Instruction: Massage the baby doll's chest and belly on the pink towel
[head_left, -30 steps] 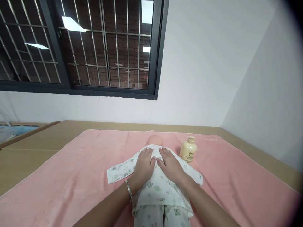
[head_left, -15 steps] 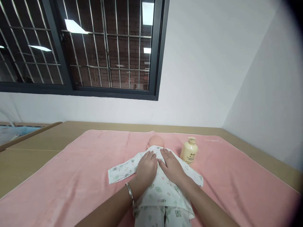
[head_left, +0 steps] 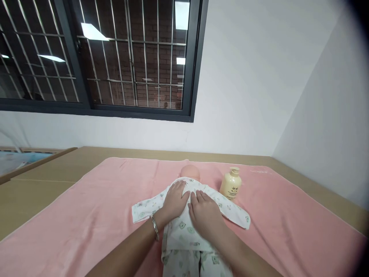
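Note:
A baby doll [head_left: 190, 172] lies on a pink blanket, its bald head toward the wall and its face not visible. It wears a white printed top [head_left: 184, 234] and matching trousers [head_left: 181, 263], sleeves spread to both sides. Flat on the upper left of the top rests my left hand [head_left: 175, 201], fingers extended and thumb apart, a bangle [head_left: 155, 227] at its wrist. My right hand [head_left: 206, 213] lies on the middle right of the top, slightly nearer to me, fingers stretched out. Neither hand grips anything.
A pale yellow pump bottle [head_left: 230, 184] stands upright right of the doll, close to its sleeve. The pink blanket [head_left: 100, 207] covers most of a wooden surface [head_left: 54, 177]. Behind rise a white wall [head_left: 245, 77] and a barred window [head_left: 138, 57].
My right hand has slid down the top toward me. My left hand has shifted slightly up and left, its thumb now further out. The doll's right-side sleeve has moved slightly outward.

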Motion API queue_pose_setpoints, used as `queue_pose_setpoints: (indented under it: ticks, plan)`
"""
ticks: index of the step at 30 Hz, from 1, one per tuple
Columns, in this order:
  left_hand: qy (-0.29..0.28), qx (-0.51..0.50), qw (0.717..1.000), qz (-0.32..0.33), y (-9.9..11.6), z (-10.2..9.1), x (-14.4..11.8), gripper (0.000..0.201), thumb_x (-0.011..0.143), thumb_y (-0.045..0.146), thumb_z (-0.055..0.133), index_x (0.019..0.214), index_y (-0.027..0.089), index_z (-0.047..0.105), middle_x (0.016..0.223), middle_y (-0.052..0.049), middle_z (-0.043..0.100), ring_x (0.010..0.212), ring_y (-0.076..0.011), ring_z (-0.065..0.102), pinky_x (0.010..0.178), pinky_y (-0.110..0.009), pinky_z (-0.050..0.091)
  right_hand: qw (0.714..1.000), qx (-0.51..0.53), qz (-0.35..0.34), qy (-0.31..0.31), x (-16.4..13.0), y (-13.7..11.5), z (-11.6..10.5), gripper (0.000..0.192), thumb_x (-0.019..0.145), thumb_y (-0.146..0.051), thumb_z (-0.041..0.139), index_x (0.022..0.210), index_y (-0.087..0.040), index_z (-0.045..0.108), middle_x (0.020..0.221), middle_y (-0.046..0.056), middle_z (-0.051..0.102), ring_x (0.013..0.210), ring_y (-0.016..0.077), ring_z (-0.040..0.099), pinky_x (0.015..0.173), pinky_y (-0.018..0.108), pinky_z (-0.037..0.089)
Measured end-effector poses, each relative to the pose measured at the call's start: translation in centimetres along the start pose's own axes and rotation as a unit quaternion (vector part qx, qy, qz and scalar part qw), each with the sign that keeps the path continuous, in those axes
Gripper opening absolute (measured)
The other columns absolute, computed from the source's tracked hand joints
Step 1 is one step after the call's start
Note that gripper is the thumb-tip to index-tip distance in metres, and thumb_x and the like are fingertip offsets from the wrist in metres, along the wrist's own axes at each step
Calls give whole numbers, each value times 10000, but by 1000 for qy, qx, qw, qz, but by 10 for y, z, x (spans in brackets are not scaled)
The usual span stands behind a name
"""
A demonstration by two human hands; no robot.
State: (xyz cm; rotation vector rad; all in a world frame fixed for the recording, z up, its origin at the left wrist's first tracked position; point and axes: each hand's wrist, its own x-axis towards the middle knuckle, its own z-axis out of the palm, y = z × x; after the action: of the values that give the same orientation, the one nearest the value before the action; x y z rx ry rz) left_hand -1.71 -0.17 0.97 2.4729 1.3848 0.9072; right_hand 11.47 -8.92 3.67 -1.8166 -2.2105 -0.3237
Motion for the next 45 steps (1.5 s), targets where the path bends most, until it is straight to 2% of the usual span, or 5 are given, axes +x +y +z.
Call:
queue_pose_setpoints:
  ticks: [9, 15, 24, 32, 45]
  plan:
    - [95, 51, 993, 53, 9, 9, -12, 362, 965, 283, 365, 1244, 169, 565, 1285, -96, 615, 1220, -248, 537, 1072, -462, 408, 994, 101, 38, -5, 16, 25, 6, 533, 995, -373, 296, 1395, -62, 462, 1442, 176, 447, 1363, 274, 381, 1132, 397, 282]
    - [153, 105, 972, 147, 17, 7, -17, 246, 921, 134, 407, 947, 166, 650, 1006, -99, 691, 993, -245, 624, 910, -443, 516, 990, 127, 54, -1, 21, 34, 13, 577, 984, -414, 325, 1437, -63, 395, 1491, 152, 382, 1404, 258, 309, 1162, 397, 222]
    - [109, 15, 994, 25, 11, 10, -14, 359, 926, 218, 425, 1254, 157, 558, 1309, -98, 600, 1246, -256, 524, 1075, -481, 422, 996, 22, 75, 35, 4, 6, 7, 503, 961, -316, 355, 1341, -23, 505, 1292, 234, 573, 1250, 313, 504, 1064, 427, 347]
    - [122, -15, 991, 52, 7, 12, -10, 364, 925, 247, 406, 1237, 164, 573, 1293, -102, 610, 1240, -261, 525, 1088, -495, 401, 974, 210, 40, 70, 22, 41, 22, 504, 945, -358, 422, 1380, -109, 484, 1446, 135, 454, 1374, 252, 360, 1148, 421, 257]
    - [124, 6, 990, 65, 4, 14, -10, 371, 938, 273, 398, 1251, 163, 562, 1315, -102, 596, 1251, -250, 520, 1085, -472, 408, 964, 242, 40, 101, 18, 39, 20, 476, 948, -358, 432, 1360, -132, 509, 1417, 127, 490, 1352, 256, 385, 1141, 429, 272]
